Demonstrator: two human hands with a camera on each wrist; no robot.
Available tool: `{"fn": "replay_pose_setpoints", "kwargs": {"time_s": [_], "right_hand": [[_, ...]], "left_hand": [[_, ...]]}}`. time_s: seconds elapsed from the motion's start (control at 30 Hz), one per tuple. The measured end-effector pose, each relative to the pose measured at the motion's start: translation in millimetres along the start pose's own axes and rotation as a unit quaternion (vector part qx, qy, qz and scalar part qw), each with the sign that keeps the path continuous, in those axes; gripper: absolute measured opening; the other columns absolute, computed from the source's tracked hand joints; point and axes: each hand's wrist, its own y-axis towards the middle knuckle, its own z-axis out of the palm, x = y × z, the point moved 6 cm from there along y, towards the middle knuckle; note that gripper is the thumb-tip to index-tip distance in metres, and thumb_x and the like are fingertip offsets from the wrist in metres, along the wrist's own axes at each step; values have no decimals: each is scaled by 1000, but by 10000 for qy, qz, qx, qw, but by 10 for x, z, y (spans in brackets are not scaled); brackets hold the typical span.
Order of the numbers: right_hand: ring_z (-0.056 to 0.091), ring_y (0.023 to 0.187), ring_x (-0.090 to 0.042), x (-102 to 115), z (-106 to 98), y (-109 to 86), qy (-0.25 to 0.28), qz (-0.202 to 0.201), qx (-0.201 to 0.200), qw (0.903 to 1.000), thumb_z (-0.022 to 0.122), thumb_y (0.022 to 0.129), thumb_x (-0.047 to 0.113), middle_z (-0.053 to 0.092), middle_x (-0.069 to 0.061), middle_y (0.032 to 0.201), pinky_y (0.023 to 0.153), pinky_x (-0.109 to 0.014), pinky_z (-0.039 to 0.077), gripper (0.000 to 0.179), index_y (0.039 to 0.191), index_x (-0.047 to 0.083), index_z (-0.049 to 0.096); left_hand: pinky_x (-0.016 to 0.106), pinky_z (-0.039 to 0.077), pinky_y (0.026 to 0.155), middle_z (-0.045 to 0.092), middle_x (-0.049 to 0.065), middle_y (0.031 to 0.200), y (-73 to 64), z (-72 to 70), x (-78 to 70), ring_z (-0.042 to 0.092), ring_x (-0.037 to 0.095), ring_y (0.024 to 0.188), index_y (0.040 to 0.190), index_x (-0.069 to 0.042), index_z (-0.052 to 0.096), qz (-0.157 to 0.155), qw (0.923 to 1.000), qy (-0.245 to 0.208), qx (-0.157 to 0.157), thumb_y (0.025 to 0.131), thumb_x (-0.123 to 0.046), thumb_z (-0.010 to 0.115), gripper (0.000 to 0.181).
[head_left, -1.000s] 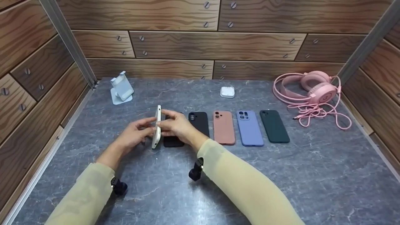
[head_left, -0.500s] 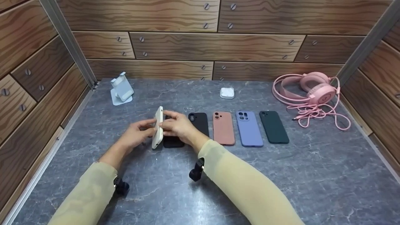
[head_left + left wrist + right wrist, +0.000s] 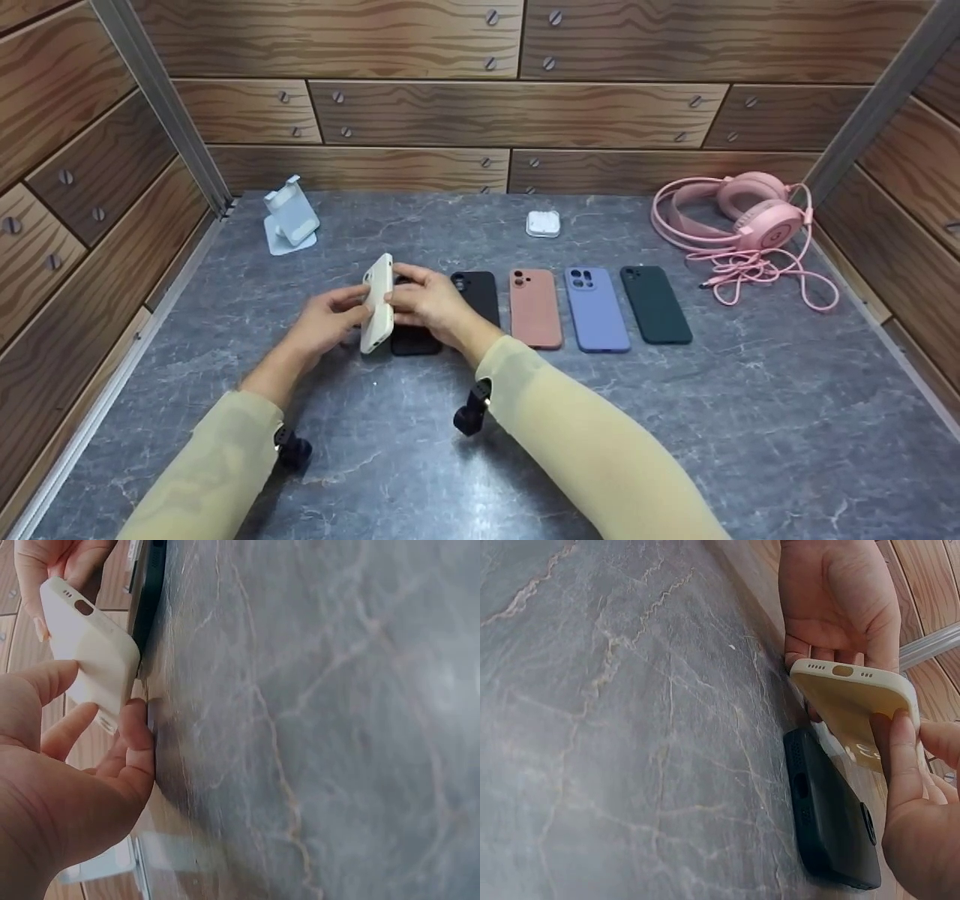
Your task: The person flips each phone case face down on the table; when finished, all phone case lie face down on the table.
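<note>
A cream phone case (image 3: 377, 306) stands on its long edge, tilted, between my two hands. Its hollow inner side shows in the right wrist view, and its pale back in the left wrist view. My right hand (image 3: 433, 301) pinches the case's right edge, thumb inside the shell. On the other side, my left hand (image 3: 324, 324) holds it with thumb and fingertips against the back and lower edge. Just right of it, a black phone case (image 3: 832, 817) lies on the table, partly hidden by my right hand in the head view.
To the right lie another black case (image 3: 480, 296), a pink case (image 3: 535, 309), a blue case (image 3: 598, 311) and a dark green case (image 3: 656, 305). Behind are a pale phone stand (image 3: 291, 217), a small white box (image 3: 543, 223) and pink headphones (image 3: 765, 221) with coiled cable.
The cream case has turned from nearly edge-on so more of its back faces up, its lower end shifting slightly left. Both hands keep their hold.
</note>
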Motion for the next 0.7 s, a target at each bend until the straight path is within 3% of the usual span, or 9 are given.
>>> {"fn": "replay_pose_setpoints", "kwargs": {"time_s": [0.2,0.37,0.7], "right_hand": [[75,98,-23,-4,16,-6,-67,7,-20,10000,71,97,-5,74,-18,121,78,-32,62,66,158,3,48],[74,90,-21,0,43,-9,-526,31,-91,9986,71,97,-6,75,-16,110,76,-32,63,62,155,2,52],[71,77,-18,-51,44,4,-1801,118,212,9834,77,93,-5,71,-8,98,70,-32,62,73,159,2,48]], "left_hand": [[30,54,70,61,27,144,6,-42,0,69,21,99,156,-2,50,-96,9999,-81,-93,102,-19,68,59],[29,54,70,62,28,137,17,-128,-13,64,22,102,155,2,49,5,9996,35,-281,100,-14,72,62],[27,52,82,58,28,137,18,-241,-24,54,39,130,157,6,45,93,9966,763,-281,97,-12,74,69]]}}
